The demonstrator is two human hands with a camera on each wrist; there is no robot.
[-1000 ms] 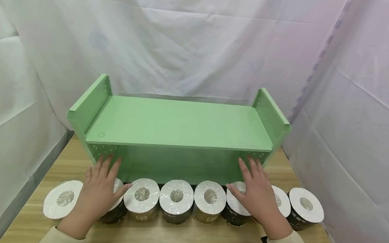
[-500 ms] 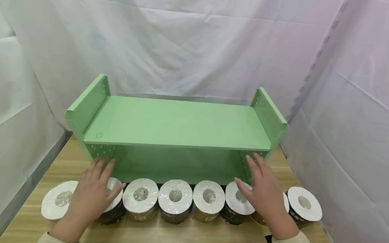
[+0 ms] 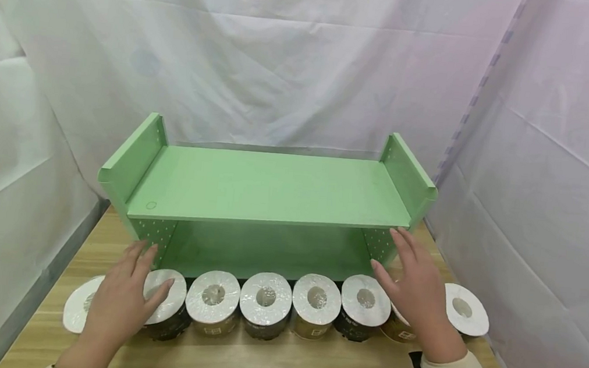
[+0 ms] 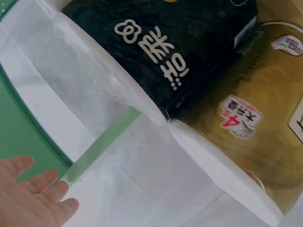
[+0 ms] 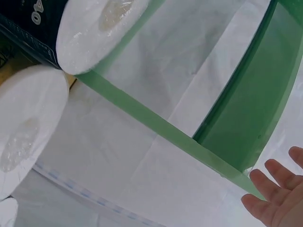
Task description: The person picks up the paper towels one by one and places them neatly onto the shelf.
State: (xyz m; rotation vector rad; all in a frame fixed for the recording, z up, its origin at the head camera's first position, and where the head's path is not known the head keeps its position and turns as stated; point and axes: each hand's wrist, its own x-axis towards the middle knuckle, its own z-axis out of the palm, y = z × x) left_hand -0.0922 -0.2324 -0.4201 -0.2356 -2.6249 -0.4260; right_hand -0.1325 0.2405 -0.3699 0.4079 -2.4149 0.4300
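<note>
Several toilet paper rolls (image 3: pixel 212 311), wrapped in clear film with black or gold sides, stand on end in a row before a green two-tier shelf (image 3: pixel 273 188). Over the left end of the row, my left hand (image 3: pixel 118 303) spreads its fingers and holds nothing; it partly covers the leftmost roll (image 3: pixel 75 311). My right hand (image 3: pixel 417 288) hovers likewise near the shelf's right side panel, partly hiding the gold roll (image 3: pixel 398 331) below. Each wrist view shows extended fingers apart from the wrapped rolls: a black roll (image 4: pixel 156 47) on the left, a white-topped roll (image 5: pixel 94 33) on the right.
The wood-grain table (image 3: pixel 257 365) carries the shelf and the row. White cloth (image 3: pixel 283 72) hangs behind and on both sides. A round mark (image 3: pixel 151 205) shows on the upper board's left corner. A small black strip (image 3: pixel 417 364) lies by the right sleeve.
Both hands have moved outward, the left one leftward and the right one rightward, uncovering more of the rolls between them. The shelf and rolls have stayed in place.
</note>
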